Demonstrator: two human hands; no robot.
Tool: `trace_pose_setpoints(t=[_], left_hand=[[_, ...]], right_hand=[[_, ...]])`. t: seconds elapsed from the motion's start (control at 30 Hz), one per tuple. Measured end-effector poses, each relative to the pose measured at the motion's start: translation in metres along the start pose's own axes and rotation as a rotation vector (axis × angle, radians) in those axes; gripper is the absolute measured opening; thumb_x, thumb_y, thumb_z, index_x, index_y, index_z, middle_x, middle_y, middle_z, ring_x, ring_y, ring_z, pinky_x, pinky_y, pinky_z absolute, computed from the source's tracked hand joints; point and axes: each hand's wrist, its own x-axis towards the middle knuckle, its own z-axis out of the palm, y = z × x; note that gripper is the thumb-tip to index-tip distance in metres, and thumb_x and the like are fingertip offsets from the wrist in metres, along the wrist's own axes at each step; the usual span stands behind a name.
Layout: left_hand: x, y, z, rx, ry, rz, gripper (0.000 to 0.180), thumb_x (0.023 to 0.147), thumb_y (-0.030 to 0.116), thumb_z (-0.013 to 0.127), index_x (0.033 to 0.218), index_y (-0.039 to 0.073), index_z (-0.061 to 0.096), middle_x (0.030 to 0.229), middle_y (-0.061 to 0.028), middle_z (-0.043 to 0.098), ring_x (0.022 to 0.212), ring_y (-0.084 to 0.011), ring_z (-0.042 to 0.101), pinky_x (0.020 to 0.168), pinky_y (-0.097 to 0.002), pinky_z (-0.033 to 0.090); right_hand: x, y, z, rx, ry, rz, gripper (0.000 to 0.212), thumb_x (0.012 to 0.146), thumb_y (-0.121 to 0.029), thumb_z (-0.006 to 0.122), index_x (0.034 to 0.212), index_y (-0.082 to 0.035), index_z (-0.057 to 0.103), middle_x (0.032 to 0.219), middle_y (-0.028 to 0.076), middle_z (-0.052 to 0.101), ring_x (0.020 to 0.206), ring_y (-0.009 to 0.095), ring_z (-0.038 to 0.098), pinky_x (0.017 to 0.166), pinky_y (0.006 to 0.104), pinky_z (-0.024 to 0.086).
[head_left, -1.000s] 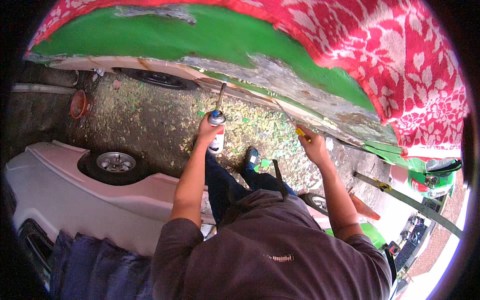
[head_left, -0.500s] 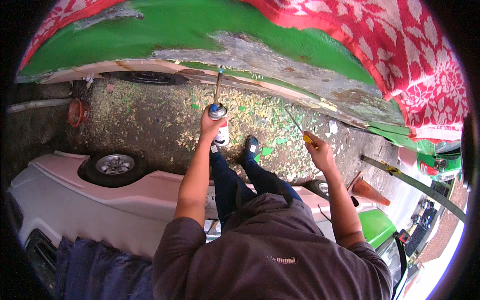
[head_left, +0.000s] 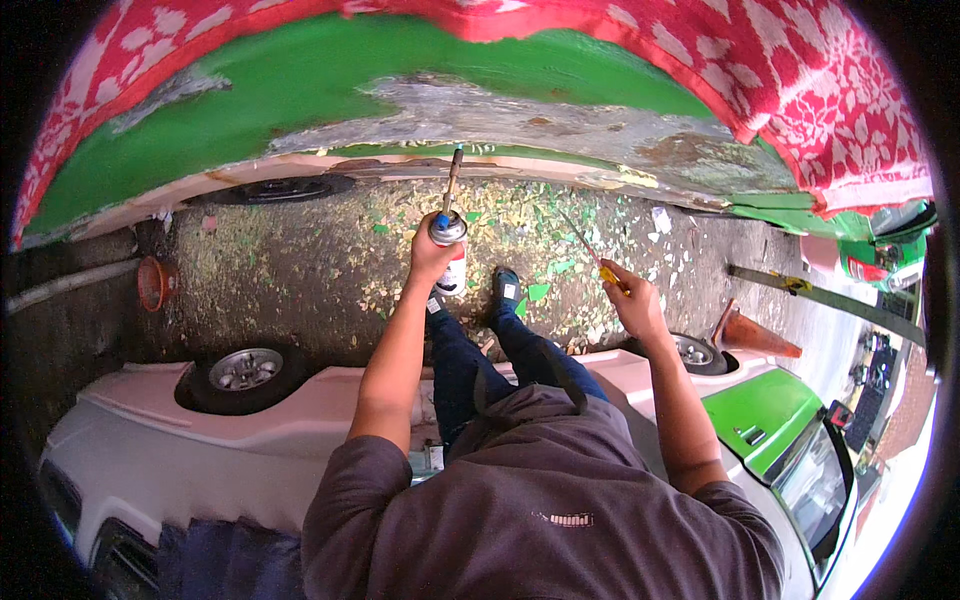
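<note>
My left hand (head_left: 430,257) is closed around the canister of a gas blowtorch (head_left: 453,230). The torch's narrow metal tube points away from me, and a small bluish glow shows at its tip. That tip is by the lower edge of a green car body panel (head_left: 300,85), whose paint is stripped to grey, rough patches. My right hand (head_left: 637,303) grips the yellow handle of a screwdriver (head_left: 607,273). Its long thin shaft points forward and left, apart from the panel, over the littered ground.
A red and white patterned towel (head_left: 820,90) drapes over the panel. Paint flakes (head_left: 300,250) litter the ground around my shoes. Behind me stands a pink and white car (head_left: 330,400) with a green section. An orange cone (head_left: 760,333) lies at the right, an orange bucket (head_left: 157,283) at the left.
My view has shifted, and the torch tip now sits further right along the panel's lower edge. Both hands keep hold of their tools; the screwdriver stays off the panel.
</note>
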Motion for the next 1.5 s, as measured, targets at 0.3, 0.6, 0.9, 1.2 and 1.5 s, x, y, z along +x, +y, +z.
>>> trace_pose_setpoints(t=[0.3,0.6,0.9,1.2,1.5], left_hand=[[0.005,-0.014,-0.009,-0.131,-0.019,0.0,0.058,0.068,0.003,0.078,0.12,0.003,0.052,0.106,-0.0056,0.065,0.095,-0.0148,0.064,0.087,-0.0315,0.051],[0.008,-0.01,0.013,-0.013,-0.119,-0.013,0.055,0.067,0.005,0.076,0.117,0.003,0.053,0.103,-0.0061,0.066,0.094,-0.0159,0.064,0.087,-0.0319,0.051],[0.01,-0.013,0.052,0.006,-0.129,0.016,0.052,0.07,0.003,0.075,0.117,0.004,0.053,0.104,-0.0049,0.065,0.095,-0.0155,0.064,0.088,-0.0323,0.051],[0.001,-0.022,0.062,0.006,-0.035,-0.026,0.056,0.069,0.005,0.078,0.119,0.002,0.052,0.104,-0.0066,0.065,0.095,-0.0159,0.064,0.087,-0.0323,0.051],[-0.001,-0.017,0.075,0.052,-0.004,-0.04,0.06,0.068,0.006,0.08,0.12,0.002,0.052,0.104,-0.0063,0.066,0.094,-0.0157,0.064,0.086,-0.032,0.052]], right_hand=[[-0.031,0.024,0.011,0.012,0.032,0.171,0.041,0.093,-0.021,0.062,0.132,-0.013,0.06,0.097,0.016,0.071,0.087,0.017,0.066,0.082,0.0332,0.051],[-0.039,0.029,0.008,0.105,0.095,0.178,0.041,0.089,-0.023,0.063,0.13,-0.017,0.062,0.102,0.024,0.069,0.098,0.036,0.068,0.084,0.0417,0.052],[-0.031,0.049,-0.02,0.088,0.058,0.22,0.041,0.09,-0.024,0.062,0.131,-0.019,0.061,0.104,0.023,0.069,0.099,0.036,0.068,0.086,0.0415,0.052],[-0.015,0.073,-0.034,0.081,0.029,0.165,0.041,0.091,-0.024,0.062,0.131,-0.018,0.061,0.104,0.024,0.068,0.1,0.036,0.068,0.085,0.0407,0.052],[-0.005,0.083,-0.042,0.067,0.04,0.087,0.041,0.091,-0.023,0.062,0.131,-0.02,0.061,0.1,0.025,0.069,0.095,0.037,0.069,0.083,0.0414,0.052]])
